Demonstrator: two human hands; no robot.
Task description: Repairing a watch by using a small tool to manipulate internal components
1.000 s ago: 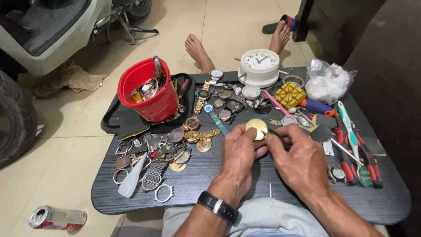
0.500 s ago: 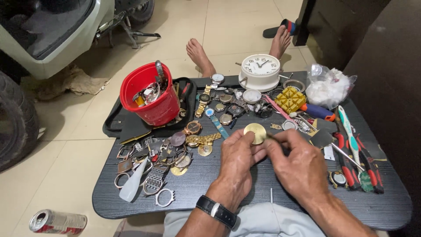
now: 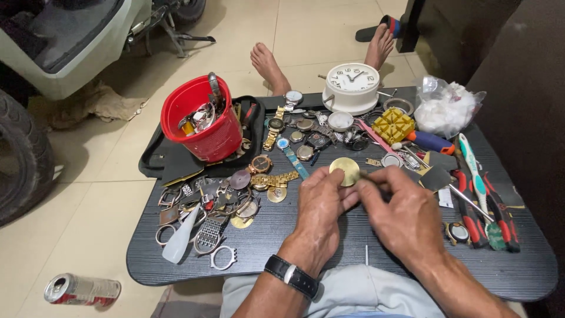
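Gold disc sits at mid-table, pinched in the left hand with its round face tilted up toward the camera, so no real long axis to speak of. Right hand is closed around a thin tool, mostly hidden in the fist, its tip touching the disc's right edge. Clear bag of white stuff sits at the far right corner, red basket far left, white clock at the back. A crushed can lies on the floor, lower left
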